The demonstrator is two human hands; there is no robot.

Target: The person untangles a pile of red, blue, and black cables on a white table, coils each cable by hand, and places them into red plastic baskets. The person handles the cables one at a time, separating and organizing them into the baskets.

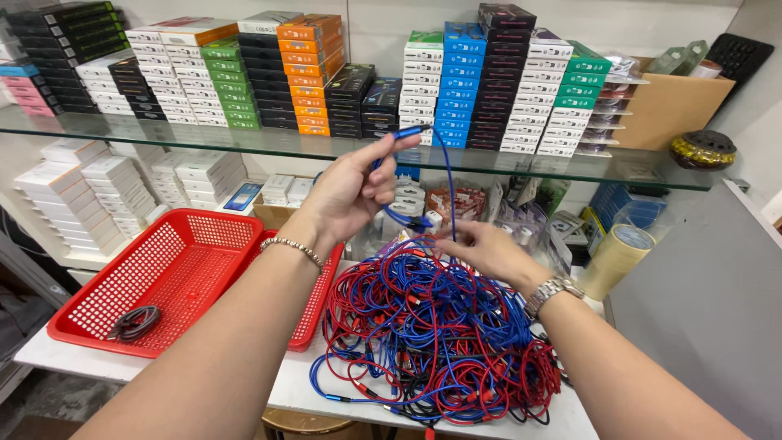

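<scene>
My left hand (354, 187) is raised above the table and grips a blue cable (444, 175) near its plug end, which sticks out past my fingertips. The cable hangs down in a loop to my right hand (481, 244), which pinches the same cable just above a big tangled pile of red and blue cables (432, 326) on the white table (285, 391). A beaded bracelet is on my left wrist and a metal watch on my right wrist.
A red plastic basket (175, 269) stands left of the pile, with a coiled dark cable (134, 322) inside. A glass shelf (244, 140) behind carries stacks of small coloured boxes. A tape roll (619, 253) sits at the right, next to a grey panel (700, 301).
</scene>
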